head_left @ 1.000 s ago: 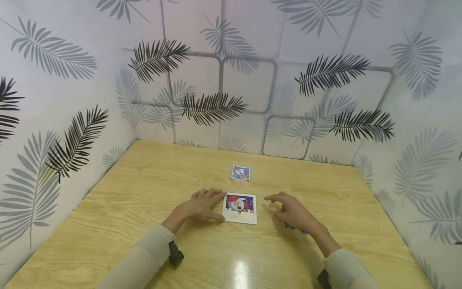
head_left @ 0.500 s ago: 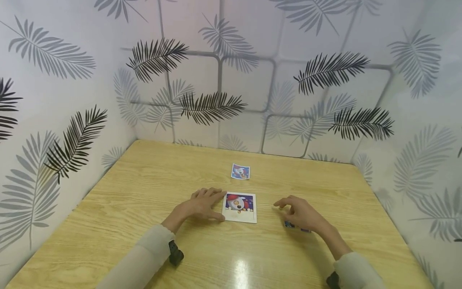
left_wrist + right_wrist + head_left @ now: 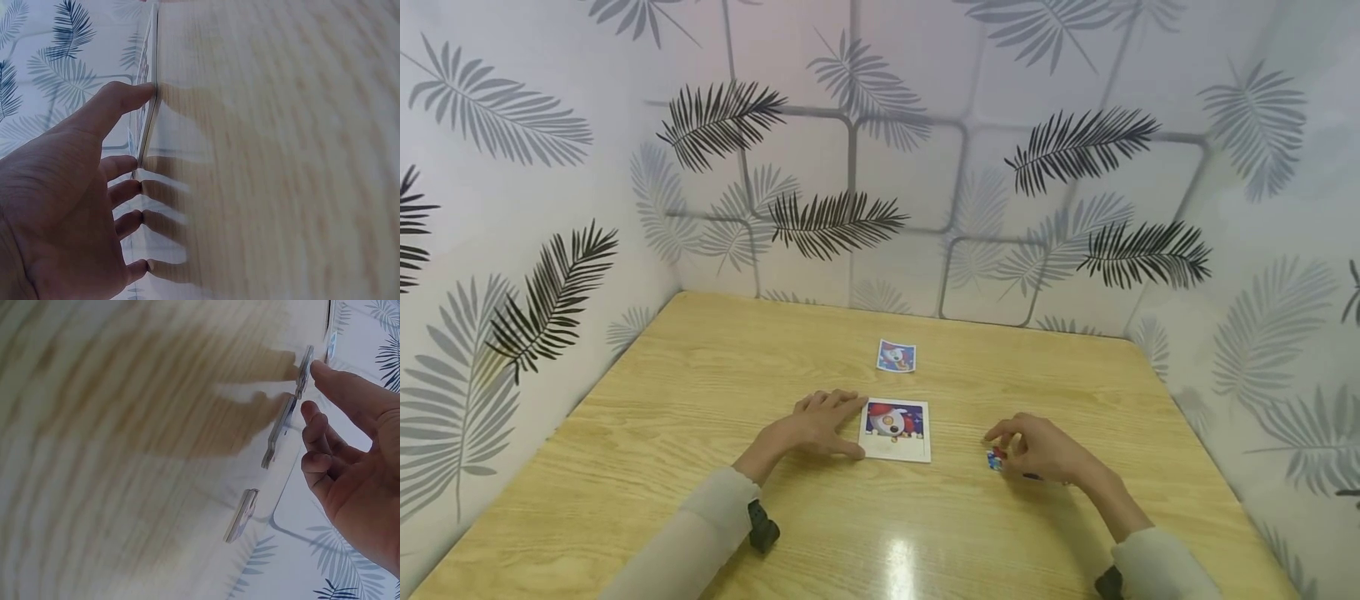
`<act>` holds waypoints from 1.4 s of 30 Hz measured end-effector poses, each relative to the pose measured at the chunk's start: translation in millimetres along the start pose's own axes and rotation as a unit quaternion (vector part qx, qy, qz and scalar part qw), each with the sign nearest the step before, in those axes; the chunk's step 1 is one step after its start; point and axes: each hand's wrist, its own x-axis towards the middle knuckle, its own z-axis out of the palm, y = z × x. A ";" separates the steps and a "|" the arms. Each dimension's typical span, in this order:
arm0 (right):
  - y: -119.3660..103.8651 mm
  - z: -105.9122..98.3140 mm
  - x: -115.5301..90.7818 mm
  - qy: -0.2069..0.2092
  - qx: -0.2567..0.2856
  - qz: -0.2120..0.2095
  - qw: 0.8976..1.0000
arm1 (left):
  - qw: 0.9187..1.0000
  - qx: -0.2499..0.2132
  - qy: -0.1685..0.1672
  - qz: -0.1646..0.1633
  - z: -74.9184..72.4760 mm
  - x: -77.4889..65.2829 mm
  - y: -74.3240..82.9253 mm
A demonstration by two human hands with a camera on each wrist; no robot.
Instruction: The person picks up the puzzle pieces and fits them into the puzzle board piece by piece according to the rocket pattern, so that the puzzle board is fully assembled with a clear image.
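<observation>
Puzzle about half built, judging by the tray (image 3: 891,449), which lies flat on the wooden table (image 3: 737,350) between the two hands. Upper part of the picture (image 3: 889,420) is in place: white cartoon head, red patches, purple ground, with an uneven, knobbed lower edge. Below that edge the tray bed shows pale and bare, so the lower strip appears to be what is left. A small printed card (image 3: 896,357) lies beyond the tray, well apart from it; its design looks like the same character, whole, and probably serves as a guide. Left hand (image 3: 820,425): thumb and fingers spread wide, tips at the tray's left edge, seemingly steadying it. Right hand (image 3: 1047,450): off to the right of the tray, fingers bent, thumb tip at or just beside the nearest loose piece (image 3: 995,460); whether it is pinched or merely touched cannot be told. The right wrist view shows two more, a middle piece (image 3: 279,432) and a far piece (image 3: 242,515), both on the table. Three loose pieces visible, then, none yet set in the bare strip; whether they fill it exactly is unclear.
</observation>
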 end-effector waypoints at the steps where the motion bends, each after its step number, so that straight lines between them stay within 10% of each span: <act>1: 0.2 0.2 -0.3 -0.005 0.003 0.003 1.000 | 1.000 0.001 -0.003 -0.002 -0.9 -0.7 1.3; 42: -13.8 13.5 21.0 0.053 -0.019 -0.024 0.998 | 1.000 0.017 -0.008 -0.012 -3.2 -1.2 4.5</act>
